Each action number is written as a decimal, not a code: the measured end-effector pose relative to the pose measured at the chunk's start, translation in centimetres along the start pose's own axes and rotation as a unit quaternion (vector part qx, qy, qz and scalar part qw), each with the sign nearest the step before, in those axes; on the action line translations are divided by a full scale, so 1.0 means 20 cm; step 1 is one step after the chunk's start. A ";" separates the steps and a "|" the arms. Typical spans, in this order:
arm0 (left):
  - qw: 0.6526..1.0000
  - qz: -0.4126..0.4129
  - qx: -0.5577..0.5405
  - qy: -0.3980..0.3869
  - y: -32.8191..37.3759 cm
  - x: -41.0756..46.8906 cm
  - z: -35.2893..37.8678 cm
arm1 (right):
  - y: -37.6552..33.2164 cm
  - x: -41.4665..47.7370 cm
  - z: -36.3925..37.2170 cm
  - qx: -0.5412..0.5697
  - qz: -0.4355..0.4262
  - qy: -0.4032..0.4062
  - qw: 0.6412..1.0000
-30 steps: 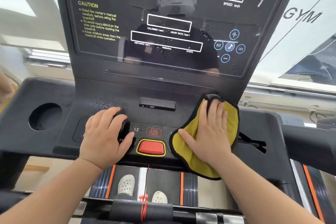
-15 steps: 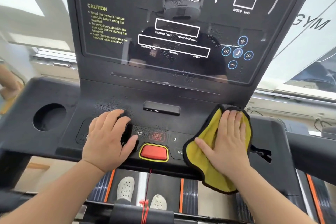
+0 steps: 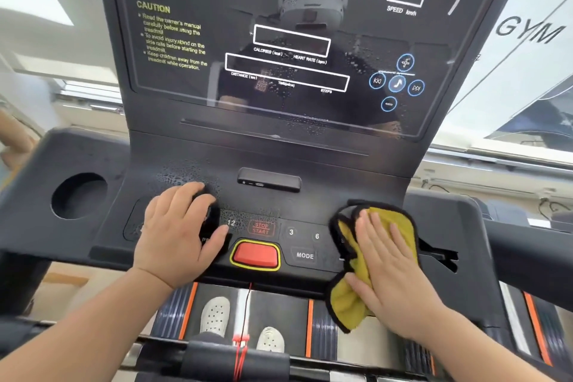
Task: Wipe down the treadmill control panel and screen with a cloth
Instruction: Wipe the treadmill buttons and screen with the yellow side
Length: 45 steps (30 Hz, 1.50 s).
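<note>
The black treadmill control panel [image 3: 266, 198] lies below the dark glossy screen [image 3: 235, 40], and both carry water droplets. My right hand [image 3: 390, 273] presses flat on a yellow cloth with black edging [image 3: 403, 226] at the panel's right end, its lower corner hanging over the front edge. My left hand [image 3: 176, 236] rests palm down on the panel's left side, fingers curved over a dark raised part that it mostly hides. Between my hands sit the red stop button [image 3: 255, 254] and the STOP/START, 3, 6 and MODE keys.
A round cup holder [image 3: 79, 195] opens in the left console wing. A red safety cord [image 3: 245, 319] hangs below the stop button. My white shoes [image 3: 214, 315] stand on the belt underneath. Bright windows with GYM lettering [image 3: 530, 31] lie behind the console.
My right hand has slid the cloth to the right along the panel, uncovering the 3, 6 and MODE keys. My left hand has stayed in place.
</note>
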<state>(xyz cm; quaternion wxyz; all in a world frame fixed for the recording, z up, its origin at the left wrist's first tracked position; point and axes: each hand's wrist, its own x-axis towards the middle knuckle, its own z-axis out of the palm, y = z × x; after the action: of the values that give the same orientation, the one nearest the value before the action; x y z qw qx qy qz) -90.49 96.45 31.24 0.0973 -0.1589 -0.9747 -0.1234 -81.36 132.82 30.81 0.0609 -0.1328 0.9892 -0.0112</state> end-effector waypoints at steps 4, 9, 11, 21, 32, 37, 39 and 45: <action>1.000 -0.001 -0.002 0.000 0.00 -0.01 0.00 | -0.05 0.18 -0.05 0.022 0.168 0.014 0.985; 1.000 -0.009 -0.002 -0.012 0.01 0.00 -0.02 | -0.38 0.35 -0.05 0.026 0.144 0.019 0.989; 1.000 -0.014 -0.003 -0.012 0.01 0.00 -0.02 | -0.44 0.29 -0.03 0.014 0.080 0.006 0.997; 1.000 0.002 -0.002 0.006 0.00 0.01 -0.01 | -0.04 0.07 0.00 0.024 0.178 -0.003 0.984; 1.000 -0.009 -0.007 0.004 0.01 0.00 -0.02 | -0.30 0.01 0.06 -0.012 0.027 0.017 0.999; 1.000 -0.007 -0.005 0.002 0.01 0.00 -0.01 | 0.00 -0.02 0.03 0.076 0.219 0.054 0.971; 1.000 -0.008 -0.004 -0.004 0.01 0.00 -0.02 | -0.12 0.05 0.02 0.060 0.244 0.061 0.966; 1.000 -0.016 0.006 -0.015 0.01 0.00 -0.03 | -0.49 0.14 0.04 0.017 0.052 0.031 0.998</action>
<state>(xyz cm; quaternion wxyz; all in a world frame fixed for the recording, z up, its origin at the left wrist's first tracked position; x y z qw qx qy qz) -90.33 96.55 31.78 0.0819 -0.1448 -0.9791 -0.1167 -81.41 122.57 30.07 0.0332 -0.0793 0.9959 -0.0286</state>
